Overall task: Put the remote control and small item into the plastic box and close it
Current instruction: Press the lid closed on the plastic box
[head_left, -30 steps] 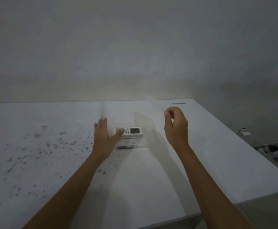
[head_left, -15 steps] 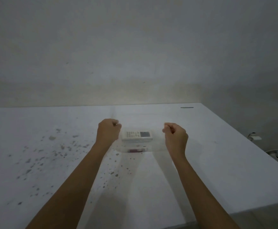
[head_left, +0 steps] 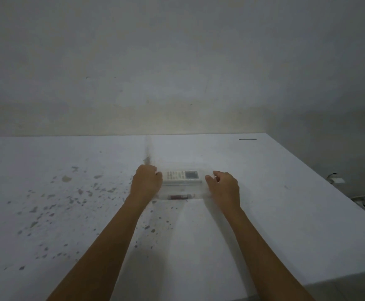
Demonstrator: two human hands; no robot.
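With the lid, held raised a second earlier, now lowered, the clear plastic box (head_left: pixel 182 183) at the table's (head_left: pixel 285 224) centre is pressed shut by the curled left hand (head_left: pixel 147 183) at nine o'clock and right hand (head_left: pixel 224 186) at three, remote control (head_left: pixel 182 176) and small item (head_left: pixel 179 197) inside.

A broad white table top (head_left: pixel 285 213) fills the lower half of the room — its surface flecked with grey paint-like specks (head_left: pixel 73 198) spreading out to the left. Near the far right corner lies a short dark strip (head_left: pixel 247 139). Behind stands a plain, dim grey wall (head_left: pixel 177 61). Past the table's right edge sits a small white fitting (head_left: pixel 337 179) — too dim to identify.
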